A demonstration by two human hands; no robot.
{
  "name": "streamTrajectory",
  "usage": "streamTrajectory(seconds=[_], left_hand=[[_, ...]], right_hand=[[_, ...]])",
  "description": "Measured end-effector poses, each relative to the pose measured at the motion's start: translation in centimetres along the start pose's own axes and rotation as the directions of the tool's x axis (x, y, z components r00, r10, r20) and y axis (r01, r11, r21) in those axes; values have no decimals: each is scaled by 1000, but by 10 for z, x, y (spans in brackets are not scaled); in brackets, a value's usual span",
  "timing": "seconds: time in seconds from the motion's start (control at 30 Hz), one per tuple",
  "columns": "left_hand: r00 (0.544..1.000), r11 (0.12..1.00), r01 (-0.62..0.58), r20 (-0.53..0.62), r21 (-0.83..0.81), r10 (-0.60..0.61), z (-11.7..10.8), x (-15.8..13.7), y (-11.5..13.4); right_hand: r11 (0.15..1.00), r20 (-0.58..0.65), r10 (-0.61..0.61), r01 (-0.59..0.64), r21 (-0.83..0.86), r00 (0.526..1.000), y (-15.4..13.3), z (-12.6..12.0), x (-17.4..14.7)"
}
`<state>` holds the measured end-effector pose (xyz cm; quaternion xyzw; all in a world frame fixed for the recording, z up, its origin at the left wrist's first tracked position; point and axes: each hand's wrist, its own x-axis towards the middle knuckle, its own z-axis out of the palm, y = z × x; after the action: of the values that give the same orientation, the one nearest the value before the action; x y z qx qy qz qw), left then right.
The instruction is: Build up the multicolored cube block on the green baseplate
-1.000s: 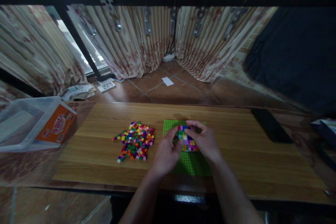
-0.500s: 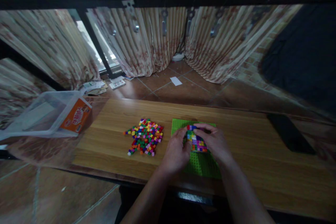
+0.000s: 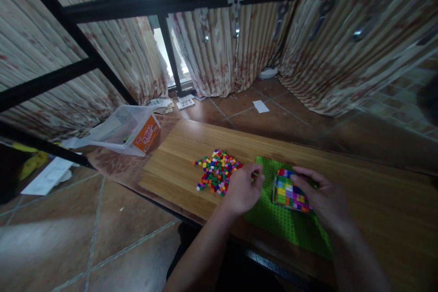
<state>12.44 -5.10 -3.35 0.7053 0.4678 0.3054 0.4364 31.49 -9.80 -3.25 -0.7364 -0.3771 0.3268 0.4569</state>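
Observation:
A small rectangular panel of multicoloured bricks (image 3: 289, 190) is over the green studded baseplate (image 3: 273, 219); I cannot tell whether it rests there or is slightly raised. My right hand (image 3: 320, 194) grips the panel's right side, with thumb on the near face and fingers along the far edge. To the left, my left hand (image 3: 243, 188) hovers between the brick pile and the panel, its fingers curled into a pinch. Whatever is between those fingertips is too small to make out. A loose pile of tiny coloured bricks (image 3: 217, 171) lies beside it, partly hidden by this hand.
The wooden bench top (image 3: 178, 164) carries all this. At its left end stands a clear plastic bin (image 3: 119, 146) with an orange label. Black metal bars (image 3: 164, 2) cross in front of the curtains (image 3: 219, 54). Papers (image 3: 262, 106) lie on the tiled floor.
My left hand has let go of the panel and moved left, toward the pile. My right hand keeps hold of the panel. The camera view has turned left.

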Motion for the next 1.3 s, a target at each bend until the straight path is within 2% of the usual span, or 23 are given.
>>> streamTrajectory(seconds=[0.1, 0.2, 0.33, 0.43, 0.53, 0.67, 1.03, 1.1, 1.2, 1.3], left_hand=[[995, 994, 30, -97, 105, -20, -22, 3, -6], [974, 952, 163, -195, 259, -114, -48, 6, -12], [889, 807, 422, -365, 413, -277, -82, 6, -25], [858, 736, 486, -418, 471, -299, -98, 5, -36], [859, 712, 491, -413, 502, -301, -104, 6, -43], [872, 700, 476, -386, 533, -299, -102, 9, -46], [942, 783, 334, -215, 525, -258, -84, 12, -38], [946, 789, 322, -216, 523, -244, -84, 12, -37], [947, 781, 302, -268, 547, -178, -83, 16, -37], [963, 769, 217, -262, 601, -68, -80, 25, -41]], right_hand=[[999, -5, -10, 9, -53, 1000, 0, -1, 1], [996, -15, -1, 0, -87, 1000, -1, -2, 2], [995, -5, 35, -35, -97, 999, -4, -1, 1], [995, 6, 48, -47, -86, 999, -4, -1, 1], [996, 4, 57, -57, -74, 998, -4, -1, 0], [996, 1, 61, -60, -70, 998, -5, -1, 0], [991, -2, 54, -53, -125, 999, -5, -2, 1], [993, 3, 48, -48, -112, 999, -6, -2, 0], [995, 12, 35, -33, -97, 999, -4, -2, 1], [995, 5, 10, -10, -97, 1000, -3, -2, 2]])
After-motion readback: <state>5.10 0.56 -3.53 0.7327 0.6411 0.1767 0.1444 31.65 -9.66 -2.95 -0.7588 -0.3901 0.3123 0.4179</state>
